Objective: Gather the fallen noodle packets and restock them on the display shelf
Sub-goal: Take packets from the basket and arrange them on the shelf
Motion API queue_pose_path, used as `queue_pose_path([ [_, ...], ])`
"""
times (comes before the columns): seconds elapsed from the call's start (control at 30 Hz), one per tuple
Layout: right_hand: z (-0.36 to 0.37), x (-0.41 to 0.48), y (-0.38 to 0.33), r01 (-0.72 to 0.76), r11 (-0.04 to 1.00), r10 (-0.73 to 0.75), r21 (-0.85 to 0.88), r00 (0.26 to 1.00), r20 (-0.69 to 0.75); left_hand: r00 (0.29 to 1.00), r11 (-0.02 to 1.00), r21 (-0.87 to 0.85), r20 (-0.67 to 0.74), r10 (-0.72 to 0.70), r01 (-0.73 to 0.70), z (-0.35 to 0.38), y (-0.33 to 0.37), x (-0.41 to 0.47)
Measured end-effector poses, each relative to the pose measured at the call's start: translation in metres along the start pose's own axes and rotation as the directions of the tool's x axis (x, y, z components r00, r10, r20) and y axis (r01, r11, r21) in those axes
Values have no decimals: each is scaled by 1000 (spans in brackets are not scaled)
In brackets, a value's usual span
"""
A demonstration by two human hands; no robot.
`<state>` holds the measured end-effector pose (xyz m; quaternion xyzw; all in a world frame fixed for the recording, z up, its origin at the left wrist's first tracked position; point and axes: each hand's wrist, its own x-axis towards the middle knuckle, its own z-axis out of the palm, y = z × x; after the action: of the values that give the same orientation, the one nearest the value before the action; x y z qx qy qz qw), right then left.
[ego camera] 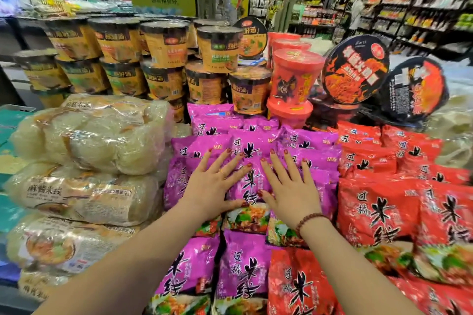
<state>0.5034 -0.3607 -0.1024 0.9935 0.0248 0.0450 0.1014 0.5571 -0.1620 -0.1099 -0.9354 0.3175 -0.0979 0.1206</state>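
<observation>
A stack of purple noodle packets (252, 146) fills the middle of the display, in rows running from the near edge back to the cups. My left hand (213, 186) lies flat with fingers spread on the packets left of centre. Beside it, my right hand (289, 186) presses flat on the same stack, fingers straight. A purple packet (249, 186) with a food picture shows between the two hands. Neither hand holds anything. More purple packets (240, 271) lie nearer me, under my forearms.
Red noodle packets (378, 210) are stacked to the right. Clear bags of white rice noodles (84, 135) are piled on the left. Orange noodle cups (163, 43), red cups (294, 77) and black bowls (355, 69) stand behind. Store aisles run beyond.
</observation>
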Motion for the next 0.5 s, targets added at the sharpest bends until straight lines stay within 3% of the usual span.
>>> queue_pose_path([
  [0.13,2,2,5,13,1000,-11,18,997,-76,1000,1000,-11,19,0,0,-8,1,-2],
  [0.27,-8,-1,24,-116,985,138,125,973,-183,998,992,-127,-66,-11,3,-23,4,12],
  [0.37,-14,9,43,-190,972,191,139,982,7,999,995,-93,15,46,-45,-34,7,42],
  [0.5,-4,28,51,-168,982,160,85,983,95,985,997,-44,161,64,-58,-35,8,71],
])
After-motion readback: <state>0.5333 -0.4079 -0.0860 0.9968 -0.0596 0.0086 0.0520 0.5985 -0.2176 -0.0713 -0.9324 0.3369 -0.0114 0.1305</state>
